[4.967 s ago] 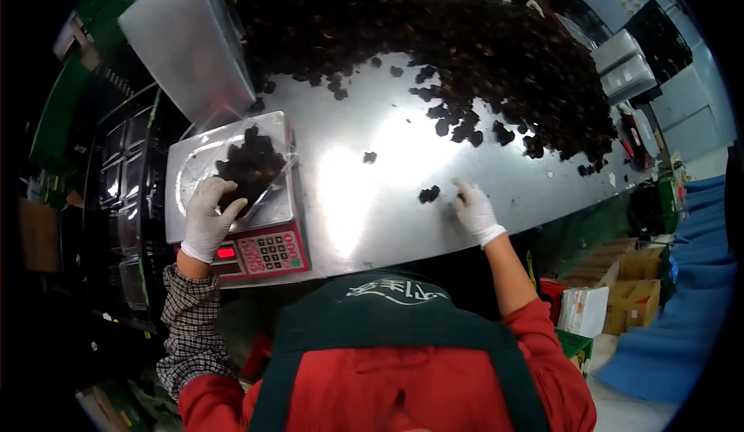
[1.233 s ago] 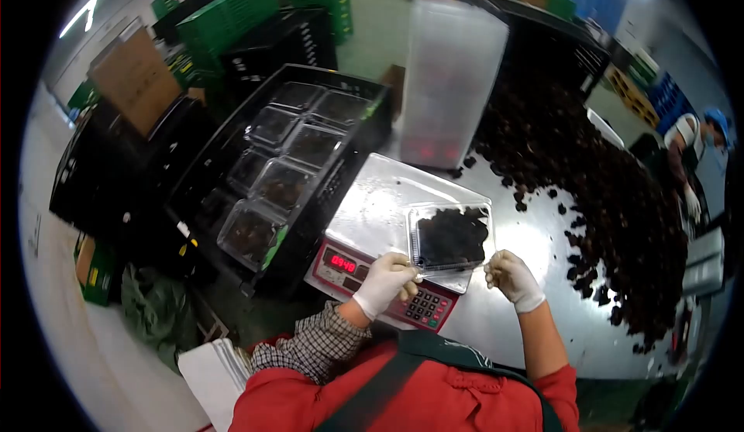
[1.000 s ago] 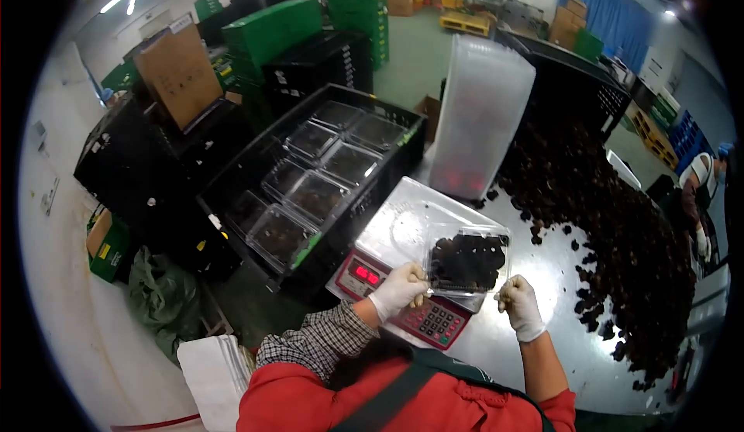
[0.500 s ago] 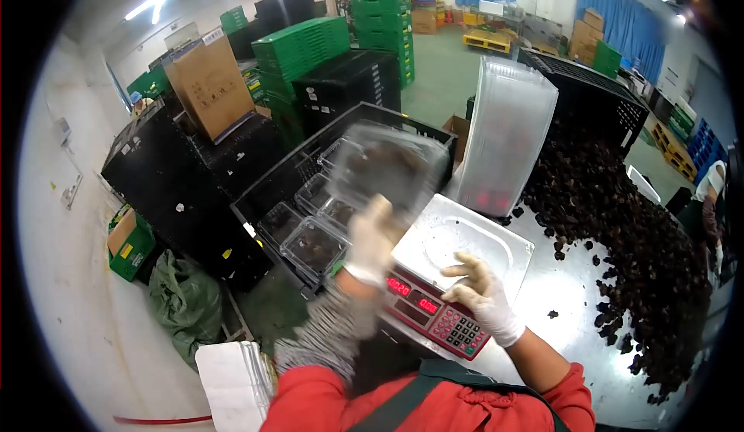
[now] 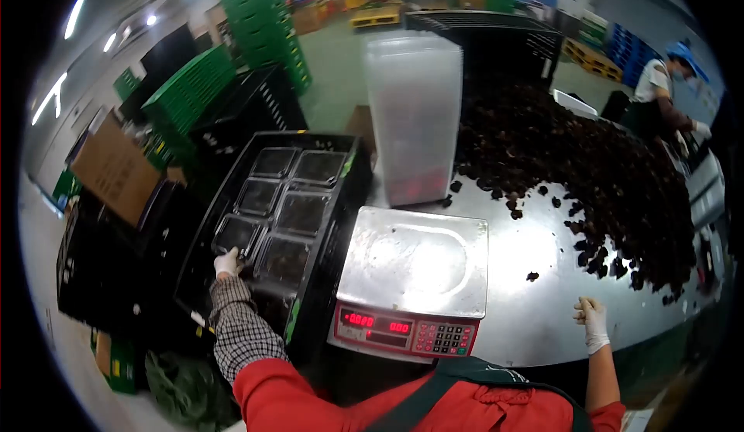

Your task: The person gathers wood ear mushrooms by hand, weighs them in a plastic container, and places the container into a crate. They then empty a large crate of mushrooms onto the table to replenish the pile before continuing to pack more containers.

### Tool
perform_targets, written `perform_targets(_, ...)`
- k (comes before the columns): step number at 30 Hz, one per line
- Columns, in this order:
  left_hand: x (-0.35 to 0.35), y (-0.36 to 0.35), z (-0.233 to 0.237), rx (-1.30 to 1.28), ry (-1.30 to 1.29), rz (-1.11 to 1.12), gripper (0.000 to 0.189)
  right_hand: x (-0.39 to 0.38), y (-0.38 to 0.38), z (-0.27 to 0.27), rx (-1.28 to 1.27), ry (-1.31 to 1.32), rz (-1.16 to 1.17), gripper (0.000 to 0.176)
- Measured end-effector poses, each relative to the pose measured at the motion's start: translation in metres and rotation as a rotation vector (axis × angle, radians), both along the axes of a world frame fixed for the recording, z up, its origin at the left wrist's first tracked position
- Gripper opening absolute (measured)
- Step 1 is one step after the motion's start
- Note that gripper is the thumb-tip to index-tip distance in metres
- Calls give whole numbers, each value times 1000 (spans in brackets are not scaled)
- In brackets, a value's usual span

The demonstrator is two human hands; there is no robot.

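Observation:
My left hand (image 5: pixel 227 263), in a white glove, reaches into the black crate (image 5: pixel 353 176) on the left, its fingers on the near edge of a clear plastic box (image 5: pixel 237 233). Several more clear boxes with dark contents lie beside it in the crate. My right hand (image 5: pixel 593 320), also gloved, hangs over the metal table's near side with fingers loosely curled; whether they pinch anything is too small to tell. Between the hands stands a scale (image 5: pixel 415 261) with a bare steel pan and lit red digits.
Behind the scale rises a tall stack of clear containers (image 5: pixel 415 114). A heap of dark pieces (image 5: pixel 581 161) covers the metal table's (image 5: pixel 519 312) far right. Another person (image 5: pixel 659 95) works at the right. Black and green crates stand at the left.
My left hand has carried the clear box left and down into the crate. My right hand has moved away from the scale to the right. The view has turned right.

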State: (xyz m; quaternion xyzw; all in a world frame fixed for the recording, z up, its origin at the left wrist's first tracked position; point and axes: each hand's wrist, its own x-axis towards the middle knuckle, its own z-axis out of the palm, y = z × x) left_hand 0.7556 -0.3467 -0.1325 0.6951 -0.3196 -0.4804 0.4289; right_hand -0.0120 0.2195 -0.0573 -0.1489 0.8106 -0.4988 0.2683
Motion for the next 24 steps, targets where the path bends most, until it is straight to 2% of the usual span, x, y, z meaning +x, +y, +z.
perform_targets(2, -7, -6, 3, -123, -1044, -187, 52, -8, 19, -17, 34, 42, -5, 23)
perform_targets(3, -39, 4, 38, 61, -1199, -117, 57, -13, 27, -37, 53, 88, 36, 23)
perform_targets(4, -97, 38, 101, 257, -1343, -37, 62, -15, 32, -55, 75, 136, 82, 23)
perform_targets(5, -137, 51, 152, 206, -1579, -130, 67, -9, 30, -67, 51, 155, 111, 22)
perform_targets(6, -148, 32, 146, -156, -1739, -15, 72, 1, 23, -73, 85, 412, 154, 21)
perform_targets(7, -174, 14, 172, -368, -1611, -131, 71, 19, 11, -73, 121, 669, 192, 21)
perform_targets(8, -192, -19, 172, -828, -1493, -204, 64, 37, 1, -73, 159, 924, 228, 21)
perform_targets(9, -244, -15, 207, -1094, -1302, -290, 55, 52, -6, -74, 213, 993, 226, 24)
perform_targets(11, -344, 11, 267, -1446, -1103, -398, 45, 69, -19, -77, 320, 1131, 212, 31)
perform_targets(13, -419, 35, 306, -1666, -1076, -495, 46, 66, -19, -79, 296, 1045, 202, 36)
perform_targets(15, -475, 32, 319, -1694, -1207, -412, 49, 67, -9, -82, 288, 1008, 185, 37)
perform_targets(18, -517, 12, 349, -1138, -1439, -733, 44, 63, -13, -81, 255, 1031, 165, 36)
perform_targets(20, -524, 6, 379, -887, -1301, -944, 36, 65, -12, -79, 241, 1008, 162, 34)
perform_targets(21, -525, -6, 384, -881, -1321, -969, 30, 65, -13, -78, 248, 1030, 150, 32)
perform_targets(22, -527, -14, 384, -935, -1333, -900, 23, 66, -15, -76, 237, 1001, 162, 32)
perform_targets(24, -526, -16, 394, -910, -1364, -946, 22, 65, -12, -72, 250, 939, 164, 32)
